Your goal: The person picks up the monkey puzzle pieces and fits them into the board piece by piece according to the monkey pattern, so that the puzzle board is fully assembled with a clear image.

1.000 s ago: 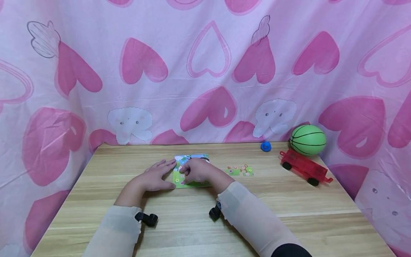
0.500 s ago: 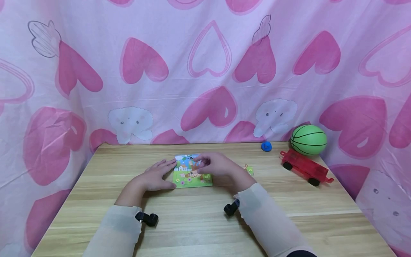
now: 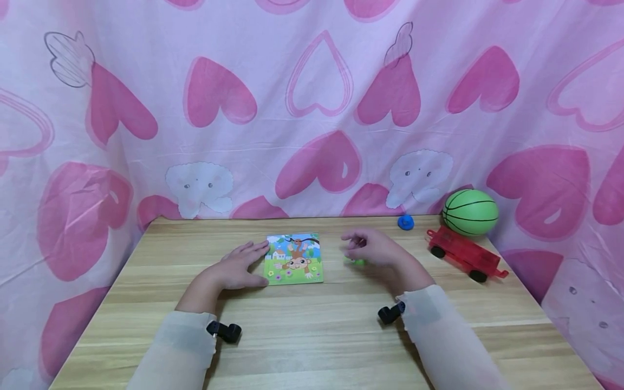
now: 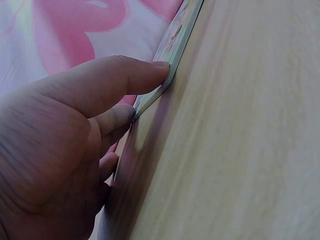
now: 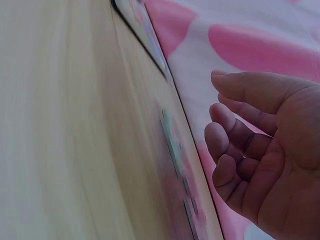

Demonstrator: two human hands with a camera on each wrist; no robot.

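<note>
A flat jigsaw puzzle (image 3: pixel 292 273) with a monkey picture on blue and green lies on the wooden table. My left hand (image 3: pixel 238 266) rests along its left side, fingers straight. In the left wrist view, the thumb (image 4: pixel 145 75) lies on the puzzle's near corner and another fingertip touches its edge. My right hand (image 3: pixel 374 249) hovers to the right of the puzzle with loosely bent fingers and nothing in them. Under it shows a bit of a green puzzle piece (image 3: pixel 358 262); the hand hides the rest. In the right wrist view, loose pieces (image 5: pixel 172 140) appear blurred below the fingers.
At the back right, a green ball (image 3: pixel 470 212) sits behind a red toy wagon (image 3: pixel 465 253) with black wheels. A small blue round object (image 3: pixel 405 222) lies by the table's back edge. A pink heart-patterned curtain (image 3: pixel 317 162) hangs behind the table (image 3: pixel 292 336).
My right hand has lifted off the puzzle and moved right, over the loose pieces, uncovering the whole monkey picture. The left hand has stayed at the puzzle's left edge.
</note>
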